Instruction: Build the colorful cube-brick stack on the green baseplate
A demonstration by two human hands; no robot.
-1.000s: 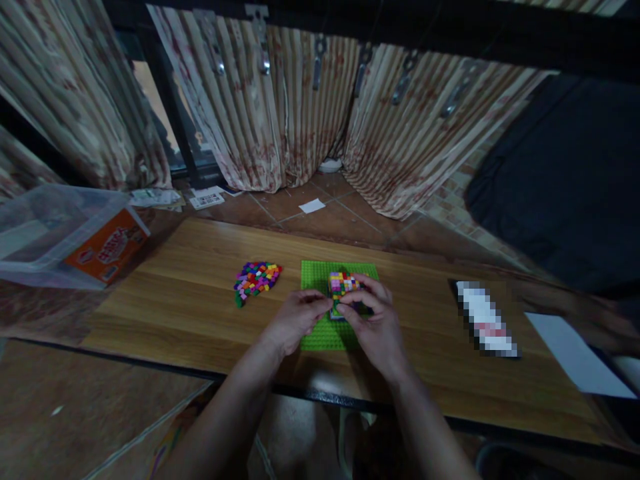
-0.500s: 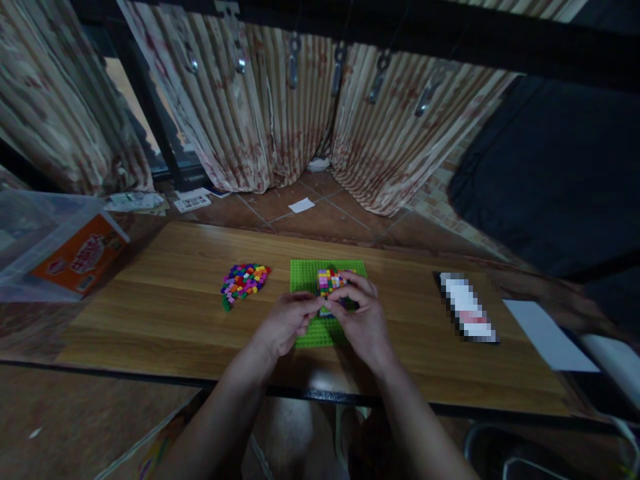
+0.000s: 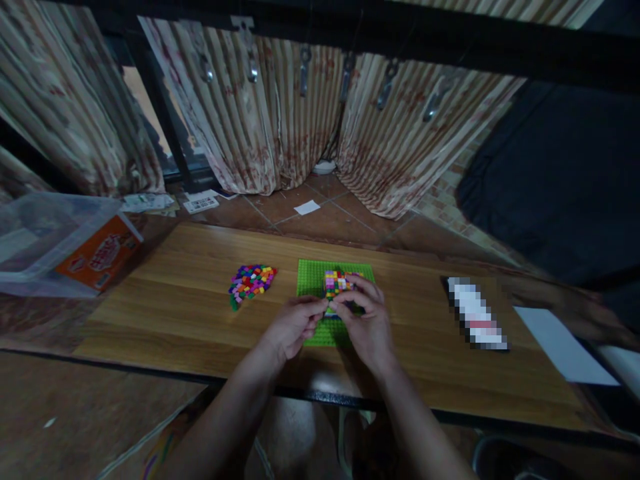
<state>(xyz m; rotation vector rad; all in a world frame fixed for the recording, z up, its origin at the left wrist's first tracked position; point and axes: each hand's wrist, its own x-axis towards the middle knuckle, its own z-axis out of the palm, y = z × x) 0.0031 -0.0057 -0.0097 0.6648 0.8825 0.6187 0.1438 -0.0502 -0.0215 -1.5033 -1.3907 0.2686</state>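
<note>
A green baseplate (image 3: 313,277) lies in the middle of the wooden table (image 3: 190,280). On it stands a small block of multicoloured bricks (image 3: 336,282). My right hand (image 3: 367,323) curls round the block's right and near sides. My left hand (image 3: 295,327) has its fingers pinched together at the block's near left corner, fingertips meeting those of the right hand. What the pinch holds is too small to make out. A loose pile of coloured bricks (image 3: 250,281) lies on the table to the left of the plate.
A clear plastic bin with an orange box (image 3: 95,257) sits at the far left. A blurred-out flat object (image 3: 476,313) and a white sheet (image 3: 563,343) lie at the right. Curtains hang behind the table, with papers on the tiled floor.
Both hands stay at the brick block with only small finger shifts. The view has swung slightly left and back.
</note>
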